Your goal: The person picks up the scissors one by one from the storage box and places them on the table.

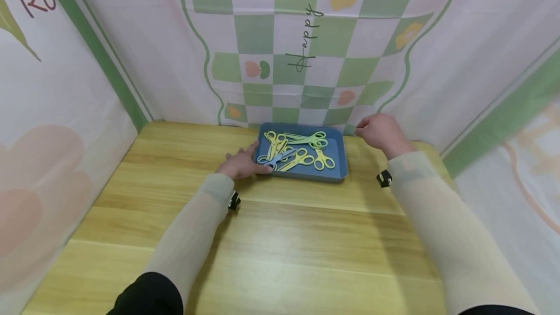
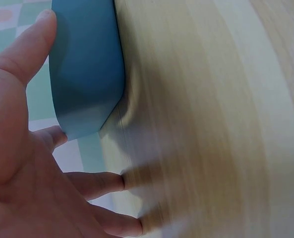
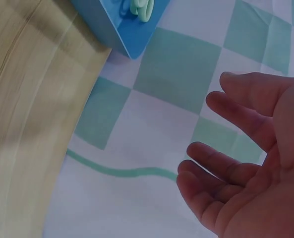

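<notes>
A blue tray (image 1: 339, 166) stands at the back edge of the table, holding several pairs of scissors. Yellow scissors (image 1: 302, 158) lie at its front, with blue scissors (image 1: 280, 157) beside them at the left and green scissors (image 1: 312, 139) toward the back. My left hand (image 1: 242, 163) touches the tray's left front corner, thumb along the front rim. In the left wrist view its fingers (image 2: 99, 184) are spread, two of them reaching down to the table. To the right of the tray, my right hand (image 1: 380, 132) is raised with loosely bent fingers and holds nothing.
The wooden table (image 1: 271, 247) extends toward me in front of the tray. A printed cloth (image 1: 288, 33) with green and white checks hangs right behind the table, and more cloth hangs at both sides. Each wrist wears a small black device (image 1: 384, 179).
</notes>
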The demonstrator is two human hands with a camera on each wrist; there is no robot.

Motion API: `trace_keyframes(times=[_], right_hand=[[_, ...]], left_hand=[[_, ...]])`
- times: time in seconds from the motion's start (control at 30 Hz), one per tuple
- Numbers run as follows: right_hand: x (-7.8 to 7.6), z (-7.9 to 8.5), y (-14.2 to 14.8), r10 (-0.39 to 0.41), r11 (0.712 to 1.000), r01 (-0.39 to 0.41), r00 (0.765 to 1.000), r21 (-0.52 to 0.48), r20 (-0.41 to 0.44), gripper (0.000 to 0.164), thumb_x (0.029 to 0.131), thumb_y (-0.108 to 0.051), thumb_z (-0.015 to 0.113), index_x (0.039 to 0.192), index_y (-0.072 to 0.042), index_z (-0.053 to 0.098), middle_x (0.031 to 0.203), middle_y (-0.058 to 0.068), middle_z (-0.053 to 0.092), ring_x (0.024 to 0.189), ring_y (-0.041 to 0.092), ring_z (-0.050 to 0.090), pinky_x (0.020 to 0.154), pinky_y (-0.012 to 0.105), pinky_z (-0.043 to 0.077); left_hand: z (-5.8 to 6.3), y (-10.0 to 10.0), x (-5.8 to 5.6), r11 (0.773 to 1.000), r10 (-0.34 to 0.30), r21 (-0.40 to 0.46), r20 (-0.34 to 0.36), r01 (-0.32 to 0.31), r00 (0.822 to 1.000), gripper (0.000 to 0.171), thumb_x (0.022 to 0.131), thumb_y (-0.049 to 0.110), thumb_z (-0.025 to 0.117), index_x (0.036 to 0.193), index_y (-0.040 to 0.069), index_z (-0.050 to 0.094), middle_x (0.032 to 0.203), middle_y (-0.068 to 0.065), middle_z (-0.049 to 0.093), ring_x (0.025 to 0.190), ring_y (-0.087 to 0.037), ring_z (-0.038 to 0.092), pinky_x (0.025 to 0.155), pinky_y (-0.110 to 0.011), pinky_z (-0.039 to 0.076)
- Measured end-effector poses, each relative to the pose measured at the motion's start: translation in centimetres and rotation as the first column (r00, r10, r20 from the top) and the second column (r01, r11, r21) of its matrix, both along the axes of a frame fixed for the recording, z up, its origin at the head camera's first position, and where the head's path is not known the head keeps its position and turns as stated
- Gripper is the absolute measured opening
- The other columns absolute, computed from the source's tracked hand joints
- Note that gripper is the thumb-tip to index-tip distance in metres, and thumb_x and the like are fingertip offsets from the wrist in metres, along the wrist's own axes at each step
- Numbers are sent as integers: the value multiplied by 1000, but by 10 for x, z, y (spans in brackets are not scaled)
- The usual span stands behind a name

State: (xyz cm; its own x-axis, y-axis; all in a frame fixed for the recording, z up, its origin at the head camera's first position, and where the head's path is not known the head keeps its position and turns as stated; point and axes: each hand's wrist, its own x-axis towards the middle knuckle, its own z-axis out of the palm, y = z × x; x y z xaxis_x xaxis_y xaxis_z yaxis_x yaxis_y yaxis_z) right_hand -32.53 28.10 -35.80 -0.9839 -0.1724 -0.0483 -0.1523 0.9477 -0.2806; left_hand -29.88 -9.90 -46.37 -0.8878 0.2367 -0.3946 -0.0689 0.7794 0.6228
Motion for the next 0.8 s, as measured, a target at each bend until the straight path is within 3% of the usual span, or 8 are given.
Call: trace_keyframes(times=[0.3,0.43,0.8], right_hand=[[-15,-12,-22,69,993,-63,996,102,-57,21,92,-17,63,97,-3,78,98,18,72,94,38,62,86,53,46],[-21,-19,-32,93,985,-86,995,147,-38,22,92,-17,63,102,-4,78,106,19,71,101,41,60,91,53,45],[-31,-26,-49,100,984,-103,994,142,33,23,93,-18,66,108,-3,77,115,20,69,109,40,59,95,56,43]], left_hand=[[1,0,0,1000,-5,9,-9,5,1000,109,81,64,72,161,36,3,165,-11,3,147,-40,-9,110,-67,-7],[1,0,0,1000,0,-4,1,0,1000,109,81,65,72,160,38,2,165,-11,2,147,-42,-10,110,-68,-6],[2,0,0,1000,1,-8,6,-1,1000,108,81,65,71,160,41,2,165,-12,1,146,-44,-10,110,-68,-5]])
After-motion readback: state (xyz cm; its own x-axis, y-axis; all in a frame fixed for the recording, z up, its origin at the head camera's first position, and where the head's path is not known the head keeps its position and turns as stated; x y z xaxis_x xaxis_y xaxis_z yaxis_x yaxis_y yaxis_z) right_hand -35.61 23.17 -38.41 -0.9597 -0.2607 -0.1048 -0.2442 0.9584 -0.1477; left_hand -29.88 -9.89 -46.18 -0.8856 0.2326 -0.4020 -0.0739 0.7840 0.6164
